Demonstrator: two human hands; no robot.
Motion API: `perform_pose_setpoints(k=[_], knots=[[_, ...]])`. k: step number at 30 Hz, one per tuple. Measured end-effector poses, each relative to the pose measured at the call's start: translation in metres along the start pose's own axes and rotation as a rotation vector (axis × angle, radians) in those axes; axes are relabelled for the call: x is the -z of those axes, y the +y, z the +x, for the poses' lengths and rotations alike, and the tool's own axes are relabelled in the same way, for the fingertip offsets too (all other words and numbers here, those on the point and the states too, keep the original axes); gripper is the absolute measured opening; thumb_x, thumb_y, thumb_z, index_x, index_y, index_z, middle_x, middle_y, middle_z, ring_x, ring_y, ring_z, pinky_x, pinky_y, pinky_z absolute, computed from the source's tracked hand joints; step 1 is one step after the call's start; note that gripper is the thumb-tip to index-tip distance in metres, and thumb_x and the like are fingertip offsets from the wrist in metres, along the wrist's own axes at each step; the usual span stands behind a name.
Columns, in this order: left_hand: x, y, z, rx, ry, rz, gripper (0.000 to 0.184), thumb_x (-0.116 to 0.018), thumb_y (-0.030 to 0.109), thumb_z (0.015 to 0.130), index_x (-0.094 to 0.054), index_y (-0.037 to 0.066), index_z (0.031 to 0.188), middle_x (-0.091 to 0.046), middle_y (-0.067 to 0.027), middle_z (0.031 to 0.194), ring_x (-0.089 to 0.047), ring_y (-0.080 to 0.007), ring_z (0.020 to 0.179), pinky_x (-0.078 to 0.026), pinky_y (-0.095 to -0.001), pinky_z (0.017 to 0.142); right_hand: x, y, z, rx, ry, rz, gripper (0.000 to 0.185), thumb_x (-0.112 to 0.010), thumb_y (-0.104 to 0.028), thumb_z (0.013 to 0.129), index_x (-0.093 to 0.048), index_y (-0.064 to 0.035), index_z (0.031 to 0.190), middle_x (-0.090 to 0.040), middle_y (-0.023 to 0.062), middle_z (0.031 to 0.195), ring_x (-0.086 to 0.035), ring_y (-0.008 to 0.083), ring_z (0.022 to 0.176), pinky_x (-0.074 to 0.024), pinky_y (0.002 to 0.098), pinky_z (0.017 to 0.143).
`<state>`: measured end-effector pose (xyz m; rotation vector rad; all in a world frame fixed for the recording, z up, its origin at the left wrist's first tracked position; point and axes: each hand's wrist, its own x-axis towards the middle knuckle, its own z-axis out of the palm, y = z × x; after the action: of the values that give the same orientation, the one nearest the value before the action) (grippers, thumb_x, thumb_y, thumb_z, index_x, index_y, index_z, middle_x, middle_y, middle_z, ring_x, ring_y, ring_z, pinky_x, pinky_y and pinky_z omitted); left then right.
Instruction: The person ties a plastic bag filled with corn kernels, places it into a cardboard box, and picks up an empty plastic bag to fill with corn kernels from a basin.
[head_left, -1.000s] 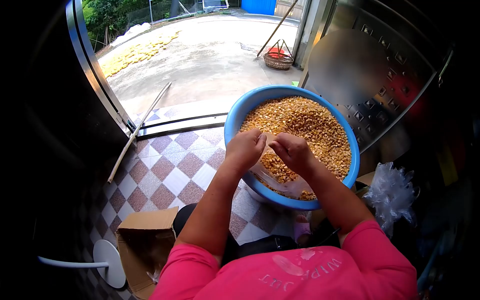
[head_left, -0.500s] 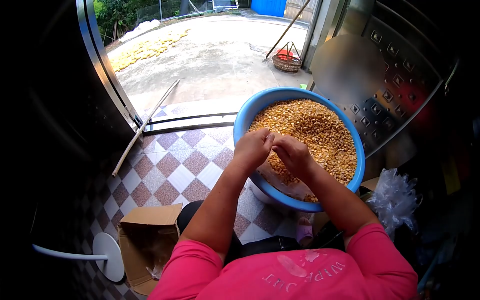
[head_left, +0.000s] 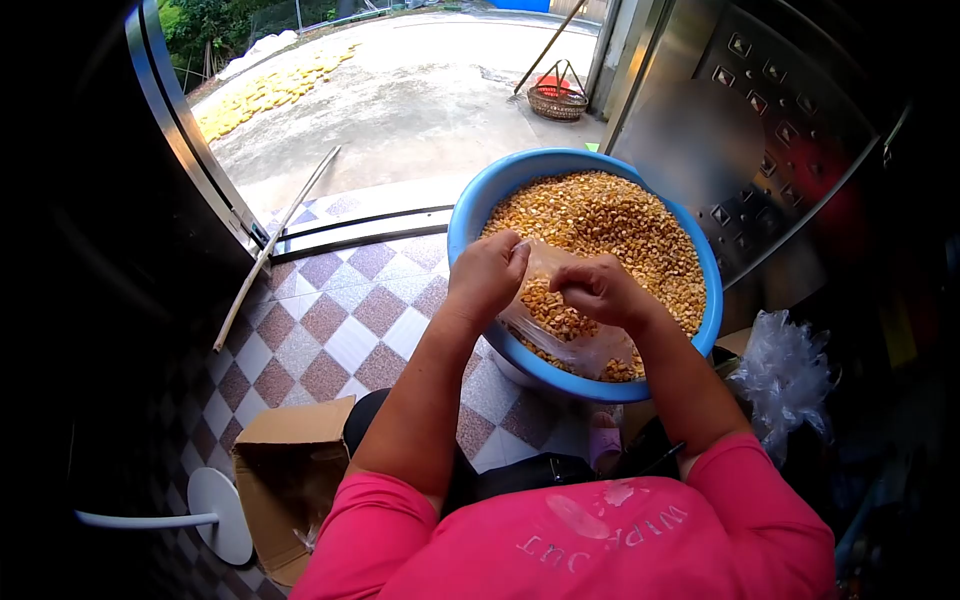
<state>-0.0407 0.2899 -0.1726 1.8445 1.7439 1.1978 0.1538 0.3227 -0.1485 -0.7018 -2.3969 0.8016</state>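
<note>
A clear plastic bag (head_left: pixel 600 350) stretches between my hands, over a blue tub (head_left: pixel 463 222) full of yellow corn kernels (head_left: pixel 660 240). My left hand (head_left: pixel 487 272) pinches one side of the bag's mouth near the tub's left rim. On the other side, my right hand (head_left: pixel 600 290) has its fingers curled closed on the bag's edge. Between the hands the mouth is spread apart, and the bag hangs down against the kernels. Kernels show through the thin plastic; whether any lie inside I cannot tell.
At lower left stands an open cardboard box (head_left: pixel 290 425) beside a white round base with a curved rod (head_left: pixel 220 515). A bundle of clear plastic bags (head_left: pixel 785 380) lies right of the tub. A long stick (head_left: pixel 270 250) leans across the door sill, and a wicker basket (head_left: pixel 557 103) sits outside.
My hands have moved apart from close together, spreading the bag's mouth between them. The whole view has shifted slightly, so the tub appears higher and more to the left.
</note>
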Motion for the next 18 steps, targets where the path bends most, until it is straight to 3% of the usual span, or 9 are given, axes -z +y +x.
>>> perform_pose_setpoints(k=[2, 5, 7, 9, 10, 11, 13, 15, 18], knots=[[0.0, 0.002, 0.0, 0.027, -0.043, 0.02, 0.025, -0.052, 0.027, 0.088, -0.057, 0.004, 0.08, -0.061, -0.0193, 0.08, -0.058, -0.0386, 0.079, -0.045, -0.0473, 0.068, 0.008, 0.0, -0.005, -0.147, -0.268, 0.046, 0.018, -0.054, -0.006, 0.072, -0.068, -0.0078, 0.083, -0.065, 0.0078, 0.074, -0.062, 0.0169, 0.066, -0.0493, 0.0287, 0.063], [0.001, 0.001, 0.001, 0.032, -0.038, 0.017, 0.025, -0.052, 0.028, 0.088, -0.057, 0.004, 0.08, -0.061, -0.0194, 0.08, -0.059, -0.0386, 0.079, -0.045, -0.0476, 0.069, 0.002, 0.001, -0.005, -0.271, -0.387, 0.05, 0.02, -0.054, -0.007, 0.072, -0.068, -0.0089, 0.085, -0.065, 0.0085, 0.077, -0.062, 0.0177, 0.071, -0.0493, 0.0303, 0.068], [-0.001, 0.0, 0.001, 0.016, -0.025, 0.011, 0.025, -0.052, 0.027, 0.088, -0.057, 0.004, 0.08, -0.061, -0.0196, 0.08, -0.059, -0.0386, 0.078, -0.045, -0.048, 0.069, -0.005, 0.001, -0.001, -0.129, -0.333, 0.023, 0.021, -0.055, -0.009, 0.073, -0.068, -0.0095, 0.089, -0.066, 0.0096, 0.082, -0.063, 0.0217, 0.076, -0.0493, 0.0318, 0.07], [-0.001, 0.0, 0.001, 0.011, -0.018, 0.0, 0.025, -0.052, 0.027, 0.088, -0.058, 0.004, 0.08, -0.062, -0.0196, 0.08, -0.059, -0.0385, 0.078, -0.045, -0.0479, 0.069, -0.018, 0.003, 0.003, 0.059, -0.242, -0.194, 0.022, -0.056, -0.008, 0.074, -0.067, -0.0102, 0.093, -0.065, 0.0104, 0.087, -0.062, 0.027, 0.082, -0.0491, 0.034, 0.072], [-0.001, 0.0, 0.001, 0.007, -0.011, -0.011, 0.024, -0.052, 0.027, 0.087, -0.058, 0.004, 0.081, -0.062, -0.0197, 0.08, -0.059, -0.0385, 0.078, -0.045, -0.0477, 0.069, -0.022, 0.003, 0.006, 0.19, -0.163, -0.206, 0.024, -0.057, -0.003, 0.074, -0.067, -0.0092, 0.095, -0.064, 0.0122, 0.088, -0.061, 0.031, 0.084, -0.0489, 0.036, 0.074], [-0.001, 0.0, 0.001, 0.004, -0.013, -0.01, 0.024, -0.052, 0.027, 0.087, -0.058, 0.004, 0.081, -0.062, -0.0197, 0.08, -0.059, -0.0385, 0.078, -0.045, -0.0477, 0.069, -0.022, 0.005, 0.007, 0.188, -0.16, -0.206, 0.024, -0.057, -0.003, 0.074, -0.067, -0.0092, 0.095, -0.064, 0.0122, 0.088, -0.061, 0.031, 0.084, -0.0489, 0.036, 0.074], [-0.001, -0.001, 0.002, 0.024, -0.033, -0.003, 0.024, -0.052, 0.027, 0.087, -0.059, 0.005, 0.082, -0.062, -0.0193, 0.081, -0.059, -0.0379, 0.079, -0.045, -0.0471, 0.07, -0.022, 0.011, 0.009, 0.248, 0.065, -0.092, 0.026, -0.056, 0.003, 0.072, -0.067, -0.0068, 0.093, -0.063, 0.0141, 0.087, -0.06, 0.032, 0.084, -0.0494, 0.0363, 0.074], [-0.001, 0.0, 0.001, 0.006, -0.01, 0.004, 0.023, -0.054, 0.026, 0.087, -0.06, 0.004, 0.084, -0.062, -0.0187, 0.078, -0.06, -0.0358, 0.074, -0.046, -0.0434, 0.065, -0.018, 0.021, 0.005, 0.193, 0.158, -0.086, 0.024, -0.056, 0.006, 0.072, -0.066, -0.0042, 0.091, -0.063, 0.0134, 0.084, -0.062, 0.0283, 0.08, -0.0499, 0.0341, 0.072], [-0.001, 0.001, 0.0, -0.006, 0.002, 0.024, 0.022, -0.056, 0.024, 0.087, -0.061, 0.003, 0.085, -0.062, -0.0181, 0.075, -0.061, -0.0339, 0.069, -0.046, -0.0399, 0.062, 0.0, 0.037, 0.005, -0.085, 0.409, 0.052, 0.017, -0.055, 0.004, 0.078, -0.065, -0.0023, 0.09, -0.063, 0.0102, 0.079, -0.062, 0.0208, 0.074, -0.0493, 0.0294, 0.068]])
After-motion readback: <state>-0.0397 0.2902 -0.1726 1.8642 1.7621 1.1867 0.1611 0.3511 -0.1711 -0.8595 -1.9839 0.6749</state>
